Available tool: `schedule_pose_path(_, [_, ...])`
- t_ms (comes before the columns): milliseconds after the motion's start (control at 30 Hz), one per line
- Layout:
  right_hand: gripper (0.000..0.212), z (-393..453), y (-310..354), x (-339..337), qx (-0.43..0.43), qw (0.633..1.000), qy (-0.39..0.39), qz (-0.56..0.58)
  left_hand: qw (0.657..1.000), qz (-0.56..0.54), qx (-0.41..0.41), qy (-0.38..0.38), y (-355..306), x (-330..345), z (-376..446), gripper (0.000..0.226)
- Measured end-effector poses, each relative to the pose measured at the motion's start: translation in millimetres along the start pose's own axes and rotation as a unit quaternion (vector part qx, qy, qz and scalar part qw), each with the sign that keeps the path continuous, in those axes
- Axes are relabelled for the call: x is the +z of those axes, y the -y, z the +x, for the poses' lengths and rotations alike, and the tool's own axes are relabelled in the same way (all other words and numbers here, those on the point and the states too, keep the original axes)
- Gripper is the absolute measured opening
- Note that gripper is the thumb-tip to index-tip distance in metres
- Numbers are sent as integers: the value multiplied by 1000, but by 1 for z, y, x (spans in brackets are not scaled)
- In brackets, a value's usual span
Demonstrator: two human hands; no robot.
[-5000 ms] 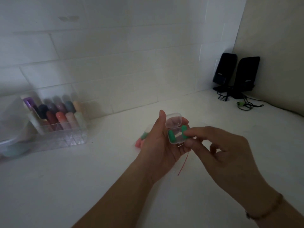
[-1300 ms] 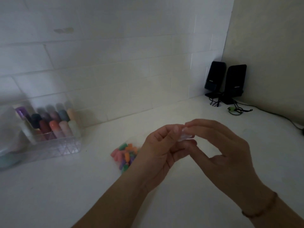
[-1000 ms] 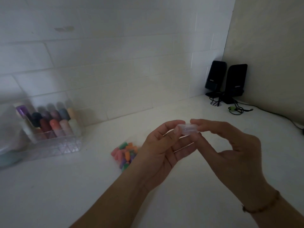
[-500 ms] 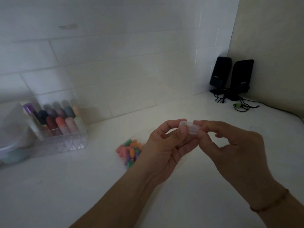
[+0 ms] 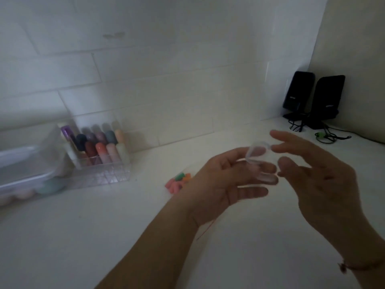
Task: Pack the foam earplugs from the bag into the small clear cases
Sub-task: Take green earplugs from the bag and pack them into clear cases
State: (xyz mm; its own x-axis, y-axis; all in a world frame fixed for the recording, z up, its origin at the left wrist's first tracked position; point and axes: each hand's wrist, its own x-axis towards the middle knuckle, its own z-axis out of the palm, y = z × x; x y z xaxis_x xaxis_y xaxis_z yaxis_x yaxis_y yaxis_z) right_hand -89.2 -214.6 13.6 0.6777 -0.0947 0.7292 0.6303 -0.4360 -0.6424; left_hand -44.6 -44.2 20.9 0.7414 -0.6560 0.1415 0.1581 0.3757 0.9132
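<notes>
Now the left hand holds the small clear plastic case hinged open on loosely curled fingers, above the middle of the white counter. Right hand hovers beside it, fingers spread, empty. Best keep the case level — the bag of coloured foam earplugs lies just behind the left wrist.
</notes>
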Motion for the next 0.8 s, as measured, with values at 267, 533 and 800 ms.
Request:
schedule_pose_path(267, [24,-12,-22,12,-41,943,250,-216,948,-51,95,-299,-49,-84,-10,19])
schedule_pose_path(533, [62,-31,-29,36,-5,861,379,-339,907,164,88,-378,-5,-90,-2,23])
schedule_pose_path(800, [48,-35,-34,57,1,861,224,-456,933,135,64,-328,2,-68,-4,24])
